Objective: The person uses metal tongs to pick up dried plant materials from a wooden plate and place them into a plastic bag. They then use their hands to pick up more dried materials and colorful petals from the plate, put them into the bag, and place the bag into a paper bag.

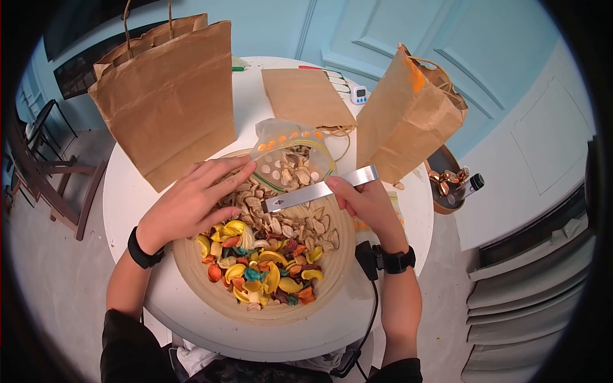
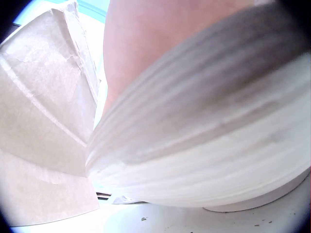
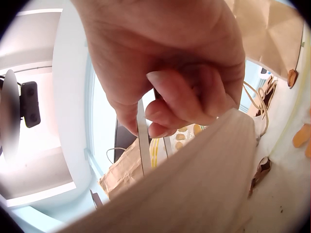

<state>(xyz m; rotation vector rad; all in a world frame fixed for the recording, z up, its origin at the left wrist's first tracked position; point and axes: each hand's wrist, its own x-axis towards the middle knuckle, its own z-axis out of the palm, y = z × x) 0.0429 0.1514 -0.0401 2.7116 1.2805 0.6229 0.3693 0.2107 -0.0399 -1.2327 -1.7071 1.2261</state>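
Observation:
A wide round wooden bowl (image 1: 198, 290) holds colourful potpourri (image 1: 271, 274) on the near side and beige dried petals (image 1: 281, 225) on the far side. On its far rim lies a clear zip bag (image 1: 263, 137) with orange dots, its mouth toward me and beige pieces inside. My right hand (image 1: 365, 203) grips metal tongs (image 1: 300, 196) between thumb and curled fingers, the tongs' tips over the beige petals. My left hand (image 1: 195, 201) reaches over the bowl's left side, fingers extended, fingertips right at the bag's mouth, thumb above the petals. The left wrist view shows mostly the bowl's outer wall (image 2: 204, 145).
Tall paper bags stand at the left (image 1: 172, 102) and right (image 1: 408, 115) of the round white table (image 1: 255, 341). A flat paper bag (image 1: 306, 96) and a small timer (image 1: 359, 95) lie at the back. A black cable (image 1: 375, 306) runs near my right wrist.

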